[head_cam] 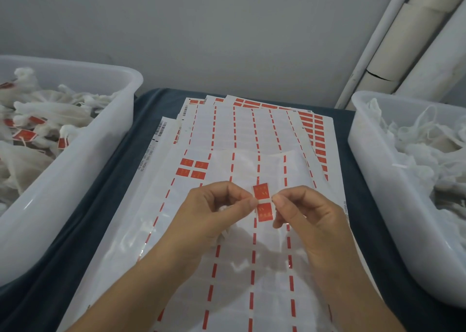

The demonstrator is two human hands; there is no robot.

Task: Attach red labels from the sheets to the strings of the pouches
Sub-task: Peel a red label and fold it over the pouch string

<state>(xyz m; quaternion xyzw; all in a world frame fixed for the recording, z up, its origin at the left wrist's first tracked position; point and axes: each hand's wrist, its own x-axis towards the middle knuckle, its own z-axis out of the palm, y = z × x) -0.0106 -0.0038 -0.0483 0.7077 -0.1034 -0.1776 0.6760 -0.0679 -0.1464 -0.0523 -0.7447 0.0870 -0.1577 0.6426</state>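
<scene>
Left hand: the left hand (214, 213) sits just at 9 o'clock of the label; thumb and forefinger pinch the label's left edge at its white middle band, remaining fingers curled toward the palm.
Right hand: the right hand (306, 213) sits just at 3 o'clock of the label; thumb and forefinger pinch its right edge at the same band, other fingers curled.
Label: a red rectangular sticker label with a white middle band (263, 203), held upright between both hands above the sheets, one red half above the band and one below.
Pouch: a bit of white mesh shows under the left palm; whether it is a pouch or its string cannot be told.
Sheets: white glossy backing sheets with dashed red strips (227, 135) lie fanned across the dark blue cloth-covered table (118, 170); four unpeeled red labels (192, 169) remain at 10 o'clock of the hands.
Left bin: a translucent white plastic tub (106, 160) at 9 o'clock holds white mesh pouches (48, 109), several bearing red tags.
Right bin: a second translucent white plastic tub (373, 170) at 3 o'clock holds untagged white mesh pouches (416, 150).
Background: grey wall; white pipes (403, 41) at 1 o'clock.
</scene>
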